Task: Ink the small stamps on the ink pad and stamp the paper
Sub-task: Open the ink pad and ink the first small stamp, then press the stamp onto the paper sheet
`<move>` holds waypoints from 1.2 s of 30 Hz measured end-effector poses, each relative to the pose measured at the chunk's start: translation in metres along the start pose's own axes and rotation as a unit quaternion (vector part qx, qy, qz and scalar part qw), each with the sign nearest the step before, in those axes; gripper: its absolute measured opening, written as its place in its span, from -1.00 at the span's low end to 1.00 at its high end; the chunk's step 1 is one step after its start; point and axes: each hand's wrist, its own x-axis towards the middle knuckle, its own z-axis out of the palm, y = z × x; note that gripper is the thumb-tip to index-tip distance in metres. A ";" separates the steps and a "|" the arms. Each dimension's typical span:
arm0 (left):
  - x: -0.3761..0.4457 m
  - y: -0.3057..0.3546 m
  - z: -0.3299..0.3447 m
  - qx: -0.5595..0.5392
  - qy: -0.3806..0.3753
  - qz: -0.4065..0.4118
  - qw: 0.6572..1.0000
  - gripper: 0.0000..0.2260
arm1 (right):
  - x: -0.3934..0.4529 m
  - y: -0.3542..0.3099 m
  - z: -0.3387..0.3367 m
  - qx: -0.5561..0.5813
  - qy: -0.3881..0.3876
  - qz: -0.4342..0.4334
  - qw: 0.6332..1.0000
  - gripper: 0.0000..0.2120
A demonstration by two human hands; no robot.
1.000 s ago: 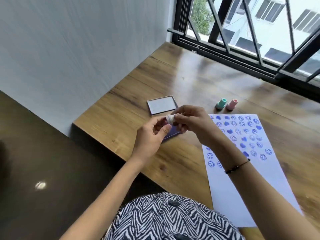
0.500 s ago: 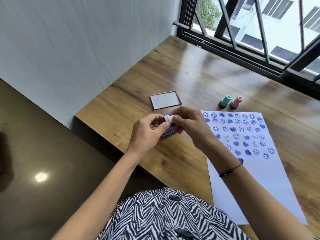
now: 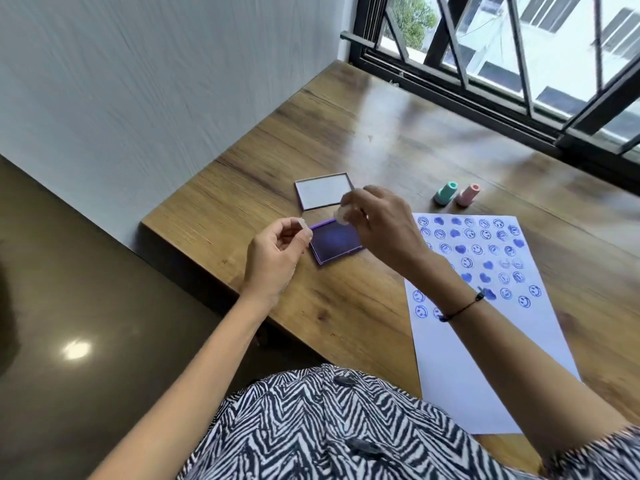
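Over ink pad [image 3: 334,241], hands now apart: right hand [image 3: 379,227] holds stamp [image 3: 342,215], left hand [image 3: 277,259] cap [image 3: 302,223]

My ink pad [image 3: 334,241] is deep purple, its lid [image 3: 325,190] white inside. Blue smileys and hearts dot my white paper [image 3: 485,341]. One stamp [image 3: 446,192] is mint green, another [image 3: 467,194] pink; my top [image 3: 329,431] is zebra-striped black and white.
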 end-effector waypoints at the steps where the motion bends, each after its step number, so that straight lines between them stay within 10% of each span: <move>1: -0.002 -0.003 0.001 0.001 0.009 0.000 1.000 -0.90 | 0.004 -0.001 0.001 -0.026 0.025 -0.031 0.999 -0.90; 7: -0.005 -0.008 0.000 0.035 0.014 0.013 0.999 -0.91 | -0.012 0.008 0.027 -0.127 -0.104 -0.048 0.985 -0.87; 12: -0.005 -0.008 0.002 0.016 0.017 0.015 1.000 -0.92 | -0.003 0.006 0.020 -0.122 -0.019 -0.022 0.992 -0.93; 26: -0.007 -0.012 0.004 0.054 0.010 0.053 0.997 -0.93 | -0.018 0.003 0.030 -0.125 -0.099 0.007 0.987 -0.91; 31: -0.025 -0.002 0.025 0.059 -0.045 0.117 0.990 -0.92 | -0.040 0.004 0.008 0.013 0.073 0.160 0.984 -0.92; 36: -0.054 0.007 0.079 0.130 -0.252 0.192 0.940 -0.78 | -0.103 0.029 -0.039 0.064 0.222 0.293 0.928 -0.94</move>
